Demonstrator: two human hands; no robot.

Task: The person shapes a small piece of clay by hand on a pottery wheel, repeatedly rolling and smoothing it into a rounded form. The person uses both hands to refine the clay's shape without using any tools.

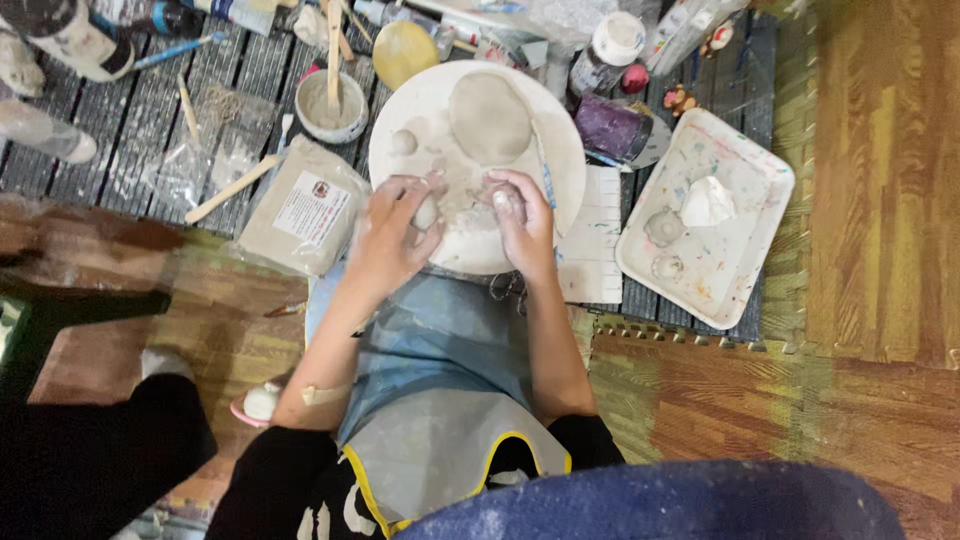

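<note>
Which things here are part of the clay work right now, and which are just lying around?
In use:
left hand
right hand
clay lump
round board
flat clay disc

Lying about:
white tray
wrapped clay block
small bowl
purple cup
wooden stick

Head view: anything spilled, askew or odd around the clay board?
No spill. The white rectangular tray lies askew and paint-speckled. A wooden stick stands in the small round slip bowl. Both hands, left and right, press grey clay on the round white board.

Single head-worn view — looks steeply down from above, fairly near, onto lap and round board [420, 110] — floor mat beyond.
</note>
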